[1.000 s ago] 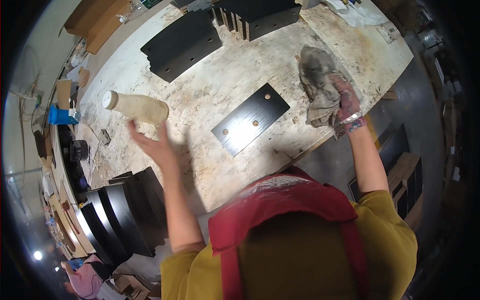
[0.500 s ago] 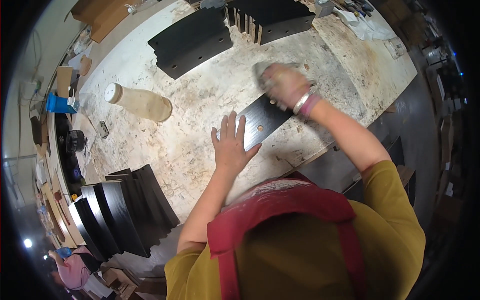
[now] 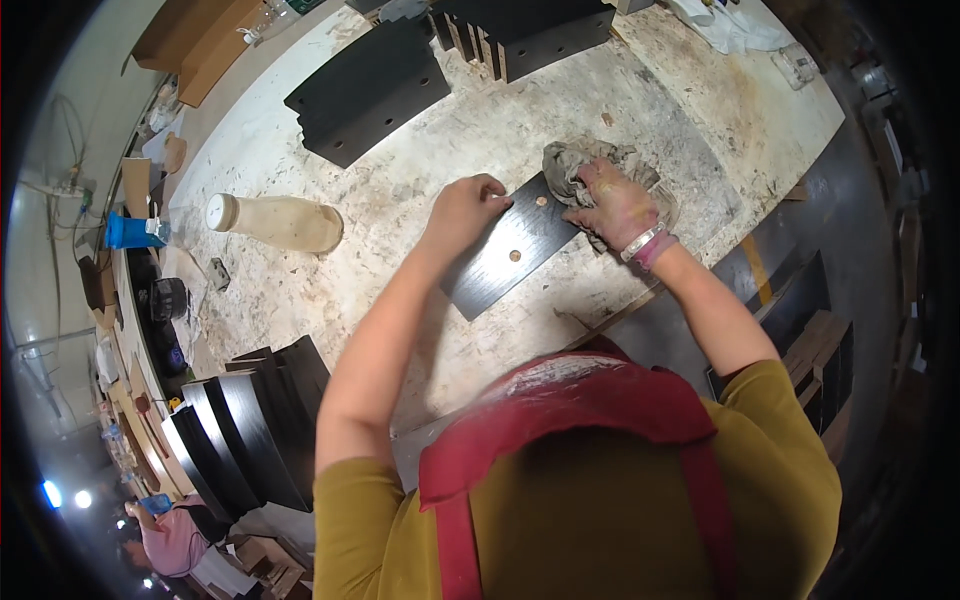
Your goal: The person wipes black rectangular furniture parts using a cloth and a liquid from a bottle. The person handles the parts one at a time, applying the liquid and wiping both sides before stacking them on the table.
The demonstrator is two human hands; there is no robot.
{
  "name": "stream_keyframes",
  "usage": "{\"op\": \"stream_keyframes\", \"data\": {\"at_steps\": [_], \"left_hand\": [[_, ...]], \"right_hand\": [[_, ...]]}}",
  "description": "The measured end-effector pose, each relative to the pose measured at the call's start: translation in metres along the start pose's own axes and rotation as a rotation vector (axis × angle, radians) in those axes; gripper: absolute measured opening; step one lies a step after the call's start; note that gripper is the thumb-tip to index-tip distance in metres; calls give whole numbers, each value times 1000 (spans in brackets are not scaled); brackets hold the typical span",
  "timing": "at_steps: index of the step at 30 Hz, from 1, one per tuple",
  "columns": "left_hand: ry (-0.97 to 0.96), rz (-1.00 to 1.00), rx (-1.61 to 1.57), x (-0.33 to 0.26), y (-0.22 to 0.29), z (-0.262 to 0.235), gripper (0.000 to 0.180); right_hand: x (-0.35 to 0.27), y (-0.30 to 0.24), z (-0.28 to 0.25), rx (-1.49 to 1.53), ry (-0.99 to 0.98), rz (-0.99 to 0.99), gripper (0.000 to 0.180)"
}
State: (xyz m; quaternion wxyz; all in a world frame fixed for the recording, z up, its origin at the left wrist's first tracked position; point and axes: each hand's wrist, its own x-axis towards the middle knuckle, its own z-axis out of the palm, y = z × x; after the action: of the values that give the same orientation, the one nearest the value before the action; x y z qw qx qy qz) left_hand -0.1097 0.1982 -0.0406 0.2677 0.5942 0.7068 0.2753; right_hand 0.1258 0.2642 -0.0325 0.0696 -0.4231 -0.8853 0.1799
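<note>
A black board (image 3: 497, 262) with pale round plugs or holes in its face lies slantwise on the worn worktable (image 3: 400, 330). Along the board's far left edge my left hand (image 3: 464, 215) is curled, its thumb and fingertips closed at that edge. My right hand (image 3: 617, 207) presses on a crumpled grey rag (image 3: 568, 165) at the board's far right end, fingers bent over the cloth. The hand and rag hide that end of the board.
A cloudy plastic bottle (image 3: 285, 224) lies on the table to the left. Black boards (image 3: 370, 95) stand at the far side, with more black panels (image 3: 250, 425) stacked at the near left. White cloth (image 3: 735, 28) lies far right. A person in pink (image 3: 172, 540) is at the lower left.
My left hand has gone from lying spread on the board's near part to its far left edge, fingers now curled. My right hand, blurred before, has shifted slightly right and nearer with the rag.
</note>
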Motion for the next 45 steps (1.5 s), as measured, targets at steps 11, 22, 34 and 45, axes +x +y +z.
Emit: {"op": "stream_keyframes", "data": {"at_steps": [11, 22, 34, 45], "left_hand": [[-544, -287, -393, 53, -19, 12, 2], [-579, -200, -242, 71, -1, 20, 15], [-500, -131, -65, 54, 5, 9, 19], [132, 85, 258, -139, -8, 21, 89]], "right_hand": [[-1, 3, 8, 161, 10, 100, 51], [1, 7, 9, 145, -32, 98, 58], [4, 13, 19, 209, 22, 71, 52], [31, -73, 17, 19, 45, -300, 19]]}}
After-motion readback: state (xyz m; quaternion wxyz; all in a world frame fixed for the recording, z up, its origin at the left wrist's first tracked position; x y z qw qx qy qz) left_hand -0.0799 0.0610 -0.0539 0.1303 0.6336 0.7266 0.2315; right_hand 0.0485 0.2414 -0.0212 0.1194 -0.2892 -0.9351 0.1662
